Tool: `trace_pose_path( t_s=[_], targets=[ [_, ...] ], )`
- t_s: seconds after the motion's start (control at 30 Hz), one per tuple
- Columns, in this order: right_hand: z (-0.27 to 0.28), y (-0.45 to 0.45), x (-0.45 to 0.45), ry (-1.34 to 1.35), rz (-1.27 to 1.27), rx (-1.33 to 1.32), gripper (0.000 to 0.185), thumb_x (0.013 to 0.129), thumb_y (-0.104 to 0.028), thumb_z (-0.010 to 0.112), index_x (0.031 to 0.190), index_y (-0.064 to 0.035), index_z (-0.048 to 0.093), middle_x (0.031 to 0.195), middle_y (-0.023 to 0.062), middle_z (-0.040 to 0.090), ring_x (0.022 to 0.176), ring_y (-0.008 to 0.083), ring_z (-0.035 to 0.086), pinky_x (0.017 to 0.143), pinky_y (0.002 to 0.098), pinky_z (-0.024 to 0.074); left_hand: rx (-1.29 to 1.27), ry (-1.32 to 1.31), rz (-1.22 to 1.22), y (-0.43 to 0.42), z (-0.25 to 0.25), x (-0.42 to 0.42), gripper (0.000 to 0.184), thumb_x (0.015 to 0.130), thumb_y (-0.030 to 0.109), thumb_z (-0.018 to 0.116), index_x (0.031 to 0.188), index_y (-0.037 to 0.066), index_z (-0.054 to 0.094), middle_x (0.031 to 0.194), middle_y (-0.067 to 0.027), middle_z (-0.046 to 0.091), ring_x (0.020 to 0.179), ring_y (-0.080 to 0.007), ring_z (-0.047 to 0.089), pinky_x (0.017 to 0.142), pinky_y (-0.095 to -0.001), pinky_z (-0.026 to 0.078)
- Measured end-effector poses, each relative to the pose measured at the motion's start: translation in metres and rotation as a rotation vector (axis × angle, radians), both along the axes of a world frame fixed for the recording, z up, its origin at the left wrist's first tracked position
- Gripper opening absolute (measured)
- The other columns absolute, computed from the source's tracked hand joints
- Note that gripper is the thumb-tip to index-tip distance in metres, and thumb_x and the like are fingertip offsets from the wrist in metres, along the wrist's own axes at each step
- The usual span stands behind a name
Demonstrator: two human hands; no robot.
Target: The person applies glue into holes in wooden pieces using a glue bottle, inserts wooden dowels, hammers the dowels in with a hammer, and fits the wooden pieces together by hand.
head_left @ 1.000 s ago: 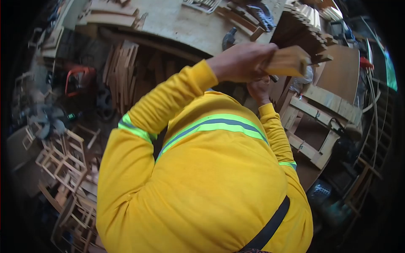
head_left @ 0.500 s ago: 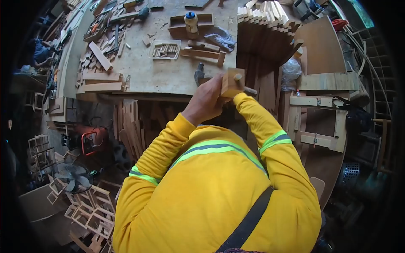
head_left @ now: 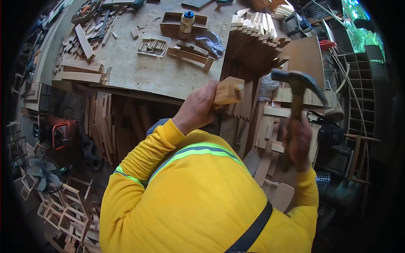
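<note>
My left hand (head_left: 197,105) is closed around a squared wooden block (head_left: 227,93), held up in front of my chest just off the bench edge. A pale round dowel (head_left: 239,87) sticks out of the block's right-hand face. Off to the right, my right hand (head_left: 298,141) grips the handle of a claw hammer (head_left: 298,84), raised with its head up and apart from the block. On the workbench (head_left: 126,80), a clear plastic tub (head_left: 142,55) holds several short dowels. Behind it stands a glue bottle with a blue cap (head_left: 187,26), at an open wooden box (head_left: 168,28).
Stacked notched boards (head_left: 253,46) rise right of the bench. Wood strips (head_left: 84,42) and offcuts cover its left side. A fan (head_left: 44,175) and light wooden frames (head_left: 69,206) are at lower left. Timber pieces (head_left: 103,130) stand under the bench.
The hammer has swung from behind the block out to the right and upright in my right hand. My left hand still holds the block, and the view has shifted to the right.
</note>
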State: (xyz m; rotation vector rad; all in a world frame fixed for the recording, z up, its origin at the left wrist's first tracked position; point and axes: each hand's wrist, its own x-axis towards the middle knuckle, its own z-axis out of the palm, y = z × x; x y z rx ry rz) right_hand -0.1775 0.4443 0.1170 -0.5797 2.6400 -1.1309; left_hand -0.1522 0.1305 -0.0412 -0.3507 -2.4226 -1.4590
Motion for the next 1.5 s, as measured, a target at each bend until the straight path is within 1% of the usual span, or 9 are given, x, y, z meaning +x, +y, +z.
trace_pose_path(
  t_s=[0.07,0.47,0.83,0.9,1.03,1.13,1.27,1.4,1.5],
  targets=[
    [0.046,-0.023,0.023,-0.295,-0.176,-0.288,0.029,0.111,-0.026,0.049,0.121,0.0002,0.056,0.073,-0.0002,0.053,0.059,0.003,0.05,0.049,0.0225,0.0369,0.012,-0.037,-0.018,0.001,0.001,0.001,0.062,0.074,-0.004,0.072,0.128,-0.002,0.043,0.106,-0.0256,0.059,0.1,-0.0497,0.061,0.082,-0.0533,0.052],
    [0.082,-0.068,0.036,-0.286,0.013,0.11,0.05,0.109,-0.048,0.051,0.123,-0.0008,0.056,0.073,-0.0018,0.053,0.053,0.0038,0.046,0.047,0.0195,0.0357,0.008,-0.008,0.0,0.002,-0.001,0.006,0.061,0.074,-0.005,0.071,0.128,0.0,0.044,0.106,-0.0252,0.059,0.102,-0.049,0.061,0.085,-0.0523,0.052],
    [0.095,-0.062,0.06,0.282,-0.097,-0.565,0.042,0.111,-0.041,0.046,0.12,-0.0007,0.055,0.076,0.0055,0.055,0.051,0.0079,0.046,0.045,0.024,0.0371,0.001,-0.013,-0.01,0.003,0.003,0.003,0.059,0.074,-0.006,0.072,0.125,0.001,0.044,0.107,-0.025,0.058,0.102,-0.0486,0.061,0.085,-0.0524,0.053],
    [0.081,-0.061,0.048,0.197,0.132,0.301,0.044,0.109,-0.044,0.05,0.122,-0.0022,0.053,0.077,0.0063,0.056,0.051,0.0115,0.05,0.045,0.0245,0.0399,-0.018,-0.015,-0.001,0.0,0.0,0.007,0.059,0.073,-0.005,0.072,0.125,0.001,0.044,0.107,-0.0251,0.058,0.102,-0.0488,0.061,0.084,-0.0525,0.053],
    [0.091,-0.067,0.044,-0.327,-0.073,0.138,0.04,0.108,-0.04,0.053,0.119,-0.002,0.054,0.079,0.007,0.057,0.051,0.0138,0.052,0.044,0.0263,0.0416,0.051,-0.005,-0.028,0.001,-0.004,0.009,0.056,0.079,-0.006,0.07,0.128,-0.005,0.043,0.106,-0.0297,0.064,0.096,-0.0527,0.063,0.078,-0.0547,0.054],
    [0.105,-0.063,0.065,-0.179,-0.323,-0.229,0.033,0.109,-0.034,0.052,0.112,-0.001,0.057,0.077,0.0061,0.057,0.051,0.0121,0.051,0.043,0.0276,0.0399,0.011,-0.039,-0.005,0.001,-0.001,0.006,0.058,0.074,-0.003,0.073,0.123,0.001,0.044,0.104,-0.0249,0.059,0.099,-0.0495,0.061,0.083,-0.053,0.053],
    [0.126,-0.066,0.067,0.113,-0.064,-0.462,0.046,0.109,-0.047,0.051,0.108,-0.0018,0.056,0.074,0.0026,0.054,0.052,0.0071,0.047,0.047,0.0253,0.0379,-0.003,-0.026,-0.005,0.003,-0.002,0.002,0.058,0.074,-0.004,0.073,0.124,0.001,0.044,0.103,-0.0245,0.059,0.098,-0.0494,0.061,0.082,-0.0531,0.053],
    [0.089,-0.062,0.048,0.449,0.235,0.489,0.047,0.108,-0.05,0.052,0.11,-0.0036,0.055,0.074,0.002,0.053,0.052,0.0054,0.047,0.045,0.0232,0.0377,0.016,-0.033,-0.009,0.001,0.0,0.001,0.058,0.074,-0.004,0.072,0.124,0.001,0.044,0.104,-0.0245,0.058,0.098,-0.0493,0.061,0.082,-0.0529,0.053],
    [0.085,-0.061,0.043,0.051,0.043,0.272,0.039,0.11,-0.043,0.051,0.115,-0.0041,0.055,0.076,0.0022,0.054,0.05,0.0066,0.046,0.043,0.0229,0.0381,0.002,-0.07,-0.022,-0.002,0.004,0.001,0.058,0.074,-0.005,0.072,0.124,0.001,0.044,0.104,-0.0247,0.059,0.099,-0.0492,0.061,0.083,-0.0528,0.053]
  ],
)
